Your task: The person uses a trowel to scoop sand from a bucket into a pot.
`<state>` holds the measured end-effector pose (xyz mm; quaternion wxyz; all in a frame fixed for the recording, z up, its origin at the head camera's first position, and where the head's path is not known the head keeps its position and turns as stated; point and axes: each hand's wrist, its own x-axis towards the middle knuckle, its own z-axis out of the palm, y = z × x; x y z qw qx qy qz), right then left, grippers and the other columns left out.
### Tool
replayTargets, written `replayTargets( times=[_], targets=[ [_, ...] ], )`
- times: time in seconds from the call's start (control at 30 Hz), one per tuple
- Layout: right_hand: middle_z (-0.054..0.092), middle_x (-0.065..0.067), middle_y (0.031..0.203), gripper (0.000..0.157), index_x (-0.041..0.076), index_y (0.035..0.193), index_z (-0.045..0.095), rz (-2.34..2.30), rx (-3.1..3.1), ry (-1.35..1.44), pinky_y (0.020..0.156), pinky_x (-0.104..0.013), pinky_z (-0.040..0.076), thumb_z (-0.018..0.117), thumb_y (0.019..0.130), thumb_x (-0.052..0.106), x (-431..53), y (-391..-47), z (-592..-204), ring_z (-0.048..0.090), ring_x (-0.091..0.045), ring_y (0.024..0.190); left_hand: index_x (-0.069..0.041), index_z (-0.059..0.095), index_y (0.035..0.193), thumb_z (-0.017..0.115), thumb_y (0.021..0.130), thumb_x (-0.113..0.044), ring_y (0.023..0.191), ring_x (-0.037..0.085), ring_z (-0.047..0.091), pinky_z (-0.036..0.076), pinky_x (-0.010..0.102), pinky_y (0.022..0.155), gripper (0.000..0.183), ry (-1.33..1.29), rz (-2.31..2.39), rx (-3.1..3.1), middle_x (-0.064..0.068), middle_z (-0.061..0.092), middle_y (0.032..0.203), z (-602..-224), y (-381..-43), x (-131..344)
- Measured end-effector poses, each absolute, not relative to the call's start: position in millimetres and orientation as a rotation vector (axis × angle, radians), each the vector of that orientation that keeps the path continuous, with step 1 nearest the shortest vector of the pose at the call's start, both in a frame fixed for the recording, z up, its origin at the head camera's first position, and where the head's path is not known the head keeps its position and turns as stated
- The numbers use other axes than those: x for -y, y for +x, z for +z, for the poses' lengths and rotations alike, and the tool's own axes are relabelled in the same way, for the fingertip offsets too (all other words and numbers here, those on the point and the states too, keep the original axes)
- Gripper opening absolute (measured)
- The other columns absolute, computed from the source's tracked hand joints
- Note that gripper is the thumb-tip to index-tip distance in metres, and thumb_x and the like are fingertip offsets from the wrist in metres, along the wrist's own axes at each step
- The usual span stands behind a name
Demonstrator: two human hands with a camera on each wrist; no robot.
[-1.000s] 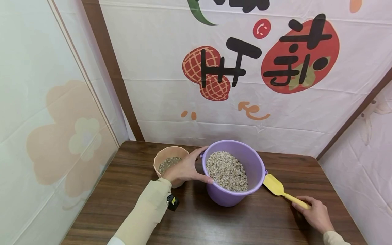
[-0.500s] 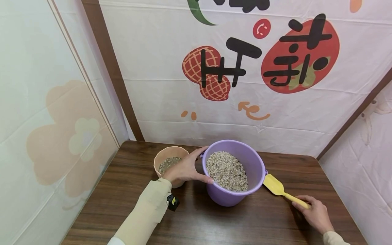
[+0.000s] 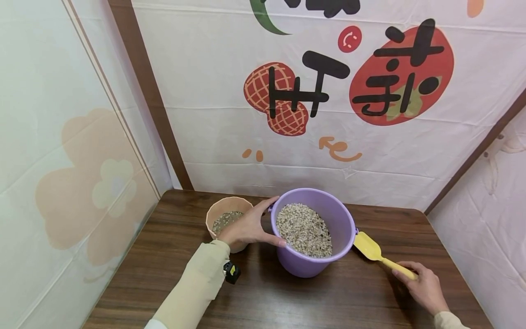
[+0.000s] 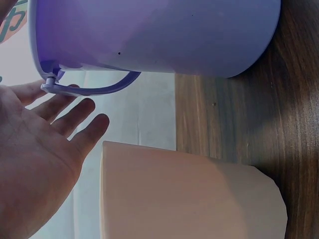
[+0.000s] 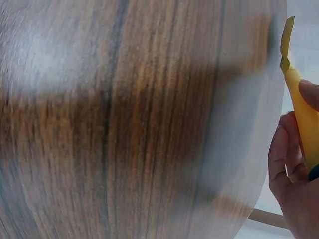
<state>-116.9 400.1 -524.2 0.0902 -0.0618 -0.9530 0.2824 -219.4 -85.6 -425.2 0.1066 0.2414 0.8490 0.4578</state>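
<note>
A purple bucket (image 3: 302, 268) stands on the table, partly filled with pale, coarse grains (image 3: 305, 230) heaped toward its left side. Against the bucket's left rim rests my left hand (image 3: 248, 227), thumb on the near edge and fingers spread along the side. In the left wrist view those fingers look nearly straight, beside the bucket's handle (image 4: 99, 90). My right hand (image 3: 426, 289) grips the handle of a yellow toy shovel (image 3: 367, 246). The shovel's blade lies just right of the bucket, with its tip at the bucket's side.
Left of the bucket, partly behind my left wrist, stands a peach-coloured pot (image 3: 217, 212) with greyish-brown grains inside. A printed cloth wall (image 3: 230, 137) rises behind the wooden table (image 3: 164, 256), with more cloth at both sides.
</note>
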Motion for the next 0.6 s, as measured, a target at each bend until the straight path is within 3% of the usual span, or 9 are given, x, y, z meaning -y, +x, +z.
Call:
replayTargets(
  times=[0.6],
  targets=[
    [0.070, -0.016, 0.095, 0.031, 0.000, 0.113, 0.074, 0.830, 2.733, -0.160, 0.055, -0.024, 0.040, 0.081, 0.088, 0.018, -396.6, -110.0, -499.8, 0.048, -0.008, 0.068, -0.028, 0.027, 0.161, 0.096, 0.060, -0.055, 0.143, 0.013, 0.035, 0.032, 0.044, 0.116, 0.126, 0.692, 1.351, -2.499, -0.007, 0.034, 0.160, -426.7, -219.6, 86.1]
  ],
)
